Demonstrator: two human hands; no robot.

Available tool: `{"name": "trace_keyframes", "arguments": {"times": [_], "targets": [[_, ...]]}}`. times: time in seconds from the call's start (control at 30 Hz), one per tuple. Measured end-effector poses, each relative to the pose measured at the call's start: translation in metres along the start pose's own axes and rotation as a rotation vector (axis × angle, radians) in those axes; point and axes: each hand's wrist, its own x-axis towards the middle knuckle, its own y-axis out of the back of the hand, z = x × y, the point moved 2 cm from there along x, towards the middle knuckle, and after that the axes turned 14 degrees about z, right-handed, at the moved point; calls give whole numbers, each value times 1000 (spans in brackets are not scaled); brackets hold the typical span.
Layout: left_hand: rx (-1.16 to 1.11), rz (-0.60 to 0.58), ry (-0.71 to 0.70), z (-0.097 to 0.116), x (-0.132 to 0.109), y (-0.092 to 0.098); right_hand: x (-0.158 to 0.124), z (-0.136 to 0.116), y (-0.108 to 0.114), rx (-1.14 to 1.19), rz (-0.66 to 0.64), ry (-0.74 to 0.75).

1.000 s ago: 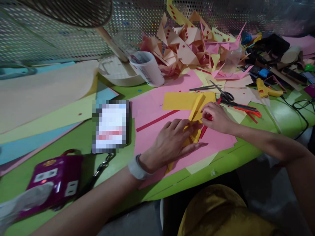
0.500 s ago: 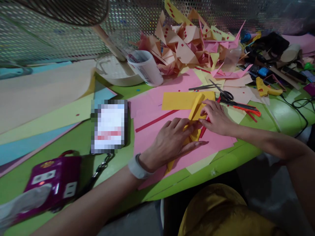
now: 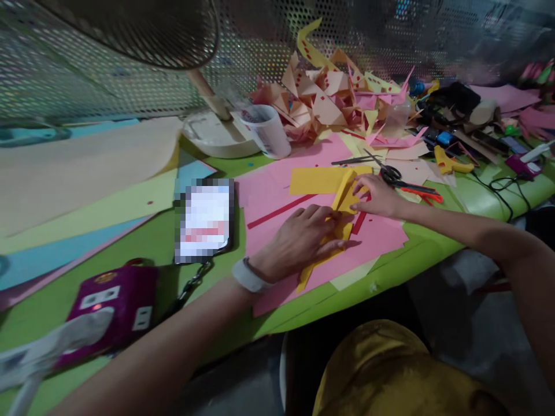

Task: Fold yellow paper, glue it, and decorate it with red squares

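Observation:
A folded yellow paper piece (image 3: pixel 342 199) lies on a pink sheet (image 3: pixel 277 196) on the green table (image 3: pixel 437 242). My left hand (image 3: pixel 299 240) lies flat on its lower part, fingers stretched out and pressing it down. My right hand (image 3: pixel 375 196) pinches the upper fold of the same yellow paper with its fingertips. A red paper strip (image 3: pixel 280 211) lies on the pink sheet just left of my hands. A flat yellow sheet (image 3: pixel 312 180) sits behind the fold.
Black scissors (image 3: pixel 390 171) and a yellow glue gun (image 3: pixel 448 162) lie right of my hands. A heap of folded paper shapes (image 3: pixel 333 104), a white cup (image 3: pixel 269 130) and a fan base (image 3: pixel 217 136) stand behind. A purple power strip (image 3: pixel 110 312) sits front left.
The view has pulled back and shifted a little. My right hand has slid up along the yellow fold; my left hand keeps pressing the paper.

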Motion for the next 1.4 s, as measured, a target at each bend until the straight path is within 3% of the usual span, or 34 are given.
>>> {"name": "trace_keyframes", "arguments": {"times": [0.1,0.23,0.37,0.67,1.0,1.2,1.3,1.4], "targets": [[57,-33,0,3,4,0,10,-11,8,-28,15,-42],[54,-50,20,2,4,-2,15,-24,3,80,-354,-264],[40,-35,39,-1,2,-5,19,-27,-4,173,-520,-388],[61,-58,30,2,3,-1,24,-21,-6,175,-556,-435],[64,-26,-30,-1,0,-3,14,1,1,281,-552,-622],[27,-40,-48,-5,1,-3,16,3,1,280,-592,-611],[-16,-62,-24,-11,6,-1,16,2,-1,232,-557,-592],[-86,-35,105,-22,16,1,16,3,-6,219,-548,-581]]}}
